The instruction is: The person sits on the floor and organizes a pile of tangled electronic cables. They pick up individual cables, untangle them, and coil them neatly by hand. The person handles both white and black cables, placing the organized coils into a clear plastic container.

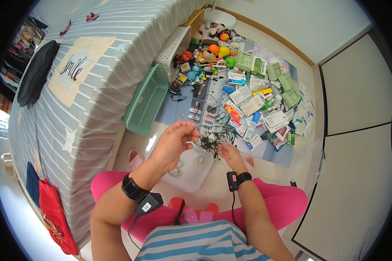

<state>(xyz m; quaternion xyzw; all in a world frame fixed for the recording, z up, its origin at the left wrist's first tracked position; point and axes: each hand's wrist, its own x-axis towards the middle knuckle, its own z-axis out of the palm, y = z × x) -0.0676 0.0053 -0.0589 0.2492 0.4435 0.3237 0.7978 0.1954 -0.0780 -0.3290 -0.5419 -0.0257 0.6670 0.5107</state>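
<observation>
My left hand (179, 138) is raised over a white plastic bin (196, 182), its thumb and fingers curled towards each other. Whether a thin cable is pinched there is too small to tell. My right hand (230, 153) is lower and to the right, fingers bent, beside a tangle of black cables (212, 138) on the floor mat. Its grip on any cable cannot be made out. Inside the bin lie a coiled light cable (174, 172) and another small coil (200, 159). A thin white cable (212, 103) runs out of the tangle's far side.
Medicine boxes (253, 104) and flat packets (303, 120) are heaped at the right. Toys (210, 55) lie at the back. A green basket (145, 101) and a white basket (173, 49) lean by the bed (117, 65). Cabinet doors (356, 88) bound the right side.
</observation>
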